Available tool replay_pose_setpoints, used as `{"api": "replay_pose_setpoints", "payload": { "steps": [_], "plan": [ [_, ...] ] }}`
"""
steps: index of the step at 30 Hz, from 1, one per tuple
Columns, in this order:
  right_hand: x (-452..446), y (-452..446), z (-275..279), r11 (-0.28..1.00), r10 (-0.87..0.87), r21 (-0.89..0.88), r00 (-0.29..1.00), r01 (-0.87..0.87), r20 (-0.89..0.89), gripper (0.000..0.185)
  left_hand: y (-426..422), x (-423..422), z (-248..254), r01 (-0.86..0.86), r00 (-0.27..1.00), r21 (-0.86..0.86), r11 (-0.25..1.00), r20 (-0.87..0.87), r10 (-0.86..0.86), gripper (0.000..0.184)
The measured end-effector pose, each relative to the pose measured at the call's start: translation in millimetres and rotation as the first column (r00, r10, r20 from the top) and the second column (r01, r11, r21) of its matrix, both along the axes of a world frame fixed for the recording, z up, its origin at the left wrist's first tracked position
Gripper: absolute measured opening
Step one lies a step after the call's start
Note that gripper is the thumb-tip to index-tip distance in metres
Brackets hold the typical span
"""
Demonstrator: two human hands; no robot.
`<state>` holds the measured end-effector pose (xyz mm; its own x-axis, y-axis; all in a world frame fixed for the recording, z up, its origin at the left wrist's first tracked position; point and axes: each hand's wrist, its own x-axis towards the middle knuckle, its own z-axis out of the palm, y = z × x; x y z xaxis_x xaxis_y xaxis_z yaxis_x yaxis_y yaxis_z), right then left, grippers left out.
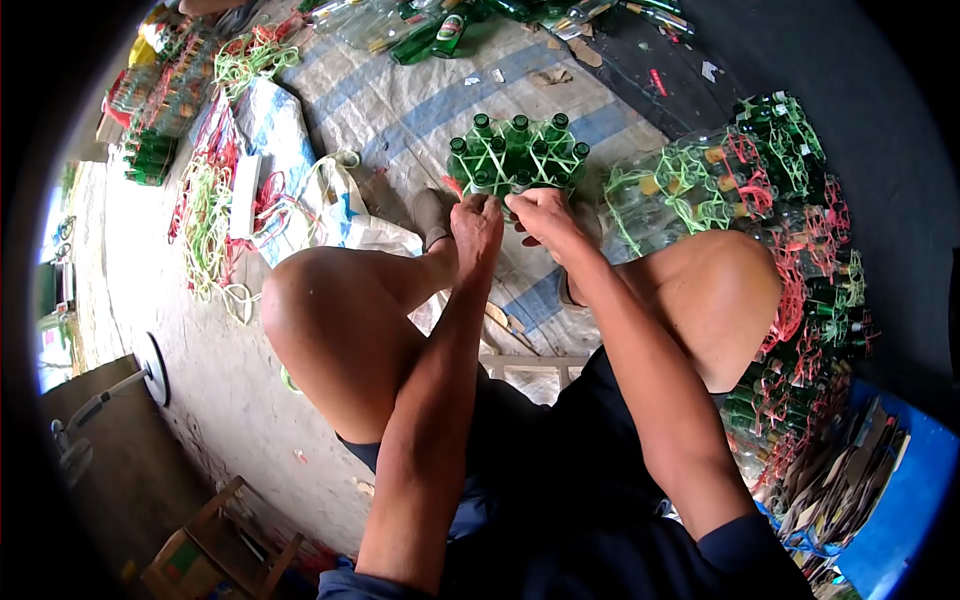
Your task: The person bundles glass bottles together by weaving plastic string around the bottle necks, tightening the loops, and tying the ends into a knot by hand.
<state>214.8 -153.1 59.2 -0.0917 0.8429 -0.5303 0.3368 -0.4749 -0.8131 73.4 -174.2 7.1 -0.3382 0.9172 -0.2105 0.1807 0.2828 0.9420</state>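
Note:
A bundle of green glass bottles [520, 150] stands upright between my feet, with light green plastic string [497, 160] crisscrossed around the necks. At its near side, my left hand [478, 222] is closed in a pinch, knuckles up, beside a small red strip [453, 186]. My right hand [545, 214] pinches at the near right edge of the bundle, thumb and forefinger together and the other fingers curled below. Both hands appear to grip the string, though the strand between the fingers is mostly hidden. The fingertips of the two hands are a short gap apart.
Tied bottle bundles [700, 185] line the right side. Loose green bottles [440, 38] lie at the far edge of the striped sheet [400, 110]. Loose string [208, 215] hangs at left. Flattened cardboard [840, 470] fills a blue container [915, 480]. A fan [150, 368] stands lower left.

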Motion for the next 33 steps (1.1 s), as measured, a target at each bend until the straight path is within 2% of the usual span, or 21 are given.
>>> {"api": "replay_pose_setpoints", "payload": {
  "steps": [2, 4, 7, 8, 11, 14, 17, 19, 21, 22, 23, 25, 26, 29, 33],
  "plan": [
    [-7.4, -0.2, -5.6, 0.992, -0.106, -0.083, 0.981, 0.093, -0.162, 0.038, -5.9, 3.1, 19.9, 0.006, 1.000, 0.001, 1.000, 0.022, -0.006, 0.035],
    [-14.0, -4.9, -4.0, 0.974, -0.217, -0.139, 0.912, 0.179, -0.347, 0.036, -7.4, 5.3, 11.7, -0.009, 0.999, 0.022, 1.000, 0.050, 0.008, 0.034],
    [-19.8, -1.3, -9.4, 0.982, -0.187, -0.099, 0.875, 0.159, -0.446, 0.031, -11.4, 7.5, 15.6, -0.014, 0.997, 0.013, 1.000, 0.077, 0.013, 0.034],
    [-19.5, -1.1, -10.7, 0.967, -0.246, -0.178, 0.858, 0.184, -0.451, 0.026, -16.0, 6.7, 19.9, 0.003, 1.000, 0.051, 0.999, 0.012, -0.003, 0.033],
    [-23.4, -1.0, -13.5, 0.964, -0.259, -0.168, 0.860, 0.204, -0.440, 0.021, -20.7, 4.4, 16.0, 0.021, 0.999, 0.011, 1.000, -0.030, -0.021, 0.032],
    [-24.8, 2.8, -31.2, 0.979, -0.206, -0.074, 0.893, 0.192, -0.401, 0.018, -25.2, -0.7, 30.9, 0.121, 0.990, -0.036, 0.992, -0.070, -0.123, 0.031],
    [-26.7, 3.5, -31.9, 0.975, -0.152, 0.116, 0.948, 0.191, -0.280, 0.019, -21.6, -11.4, 48.2, 0.279, 0.959, -0.176, 0.944, 0.105, -0.264, 0.031],
    [-25.9, 5.7, -33.2, 0.969, -0.120, 0.189, 0.972, 0.158, -0.200, 0.020, -16.4, -24.6, 47.0, 0.305, 0.923, -0.141, 0.942, -0.202, -0.329, 0.027],
    [-25.0, 6.9, -32.7, 0.963, -0.093, 0.239, 0.986, 0.123, -0.136, 0.021, -10.5, -33.7, 47.8, 0.340, 0.797, -0.114, 0.934, -0.492, -0.350, 0.024],
    [-24.1, 6.9, -29.7, 0.961, -0.081, 0.253, 0.990, 0.107, -0.113, 0.022, -7.8, -28.8, 65.3, 0.237, 0.833, -0.099, 0.966, -0.491, -0.255, 0.022],
    [-22.9, 6.3, -26.8, 0.959, -0.069, 0.267, 0.994, 0.091, -0.088, 0.022, -3.4, -25.6, 68.0, 0.233, 0.835, 0.001, 0.973, -0.513, -0.199, 0.021],
    [-20.6, 4.0, -16.6, 0.978, -0.082, 0.184, 0.990, 0.103, -0.115, 0.025, 6.3, -21.3, 72.7, 0.221, 0.838, 0.201, 0.954, -0.540, -0.080, 0.022],
    [-20.4, 2.8, -11.1, 0.984, -0.089, 0.141, 0.988, 0.107, -0.129, 0.026, 8.1, -19.5, 75.5, 0.285, 0.809, 0.170, 0.943, -0.570, -0.141, 0.025],
    [-18.2, 3.6, -9.9, 0.975, -0.077, 0.202, 0.991, 0.098, -0.107, 0.028, 17.0, -19.4, 57.1, 0.419, 0.700, 0.240, 0.876, -0.699, -0.143, 0.028],
    [-14.4, 4.7, -2.0, 0.969, -0.051, 0.237, 0.994, 0.072, -0.094, 0.030, 20.7, -21.0, 53.8, 0.478, 0.661, 0.242, 0.844, -0.732, -0.164, 0.030]
  ]
}}
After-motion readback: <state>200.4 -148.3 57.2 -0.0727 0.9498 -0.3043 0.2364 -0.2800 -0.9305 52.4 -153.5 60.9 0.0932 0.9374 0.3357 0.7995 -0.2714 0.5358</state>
